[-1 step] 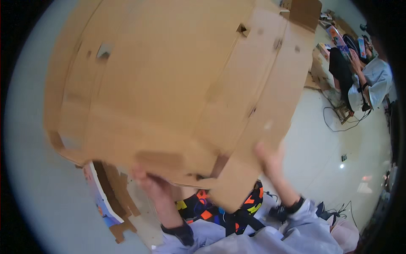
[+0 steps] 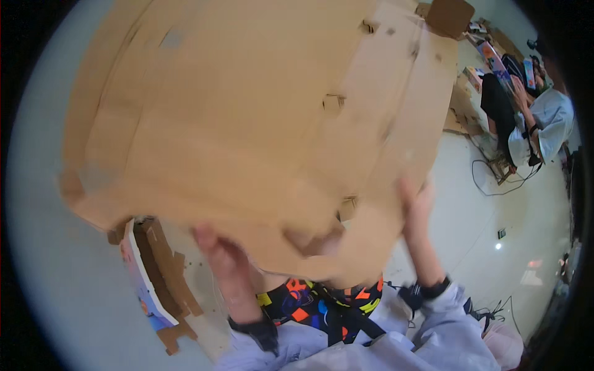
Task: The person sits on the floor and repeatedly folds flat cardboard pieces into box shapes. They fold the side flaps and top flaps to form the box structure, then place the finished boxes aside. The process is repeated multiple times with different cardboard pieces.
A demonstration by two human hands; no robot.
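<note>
Large flat cardboard sheet (image 2: 235,123): tan, a paler, faintly pinkish band down the right side; the small cardboard flap (image 2: 450,17) at its top right reads darker brown. Long open printed carton (image 2: 146,290): lilac-blue and pink outside, white edge, plain brown inside. Lap fabric (image 2: 304,309): black ground, irregular patches of orange, yellow and blue. Long cloth sleeves (image 2: 448,321): pale lavender-grey, black cuffs (image 2: 255,332). Glossy smooth floor (image 2: 461,216): off-white. Co-worker's loose cloth shirt (image 2: 552,117): whitish; trousers (image 2: 497,111): black.
</note>
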